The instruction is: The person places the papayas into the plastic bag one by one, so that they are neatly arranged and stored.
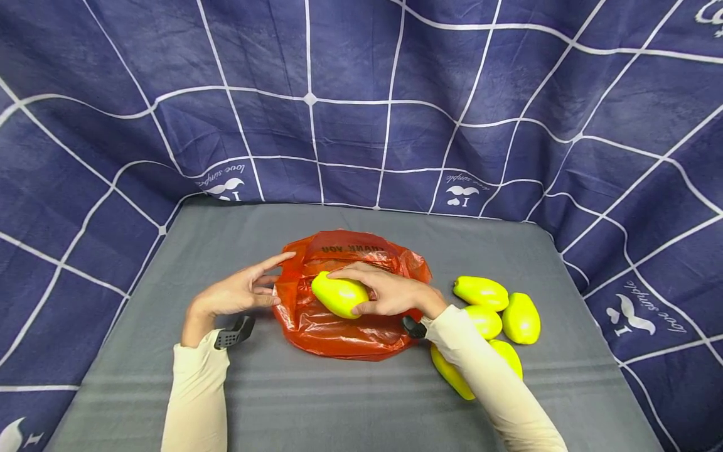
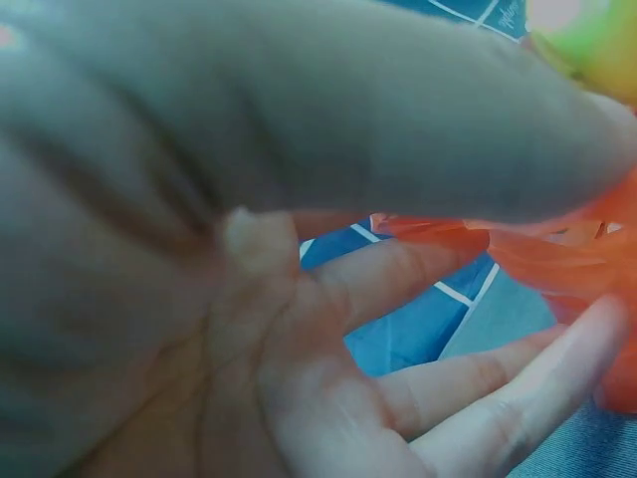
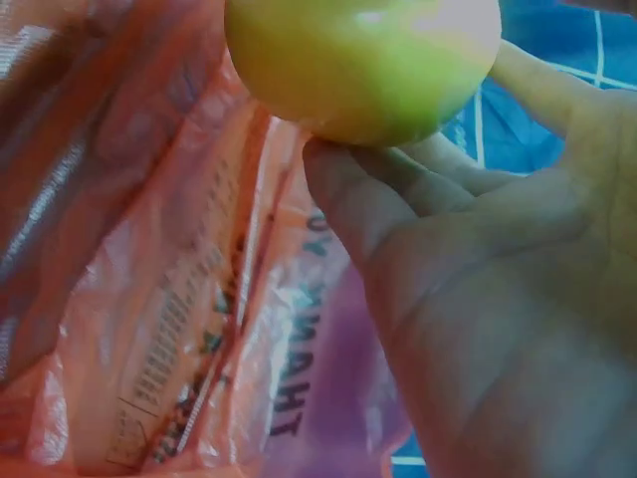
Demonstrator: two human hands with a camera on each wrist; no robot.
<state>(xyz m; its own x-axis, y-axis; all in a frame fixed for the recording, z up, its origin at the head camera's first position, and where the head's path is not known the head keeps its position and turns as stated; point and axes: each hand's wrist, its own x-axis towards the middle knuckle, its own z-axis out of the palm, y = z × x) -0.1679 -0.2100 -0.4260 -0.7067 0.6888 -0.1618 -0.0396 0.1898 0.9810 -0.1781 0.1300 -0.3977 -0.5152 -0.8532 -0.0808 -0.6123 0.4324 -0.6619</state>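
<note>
My right hand (image 1: pixel 390 292) holds a glossy yellow-green papaya (image 1: pixel 339 295) between thumb and fingers, over the middle of a red plastic bag (image 1: pixel 350 342). In the right wrist view the papaya (image 3: pixel 358 60) sits against the fingertips, with printed lettering on the bag (image 3: pixel 179 329) below it. The left hand (image 1: pixel 237 290) is at the bag's left edge, its fingers spread and fairly straight. Seen from the left wrist, the thumb fills the upper part of the view, and the fingertips reach the red plastic (image 2: pixel 567 259).
Several more papayas (image 1: pixel 521 318) lie grouped on the grey cloth-covered table (image 1: pixel 316 402) to the right of the bag, some partly behind the right sleeve (image 1: pixel 491 370). A blue curtain with white lines (image 1: pixel 350 132) rises behind the table and at both sides.
</note>
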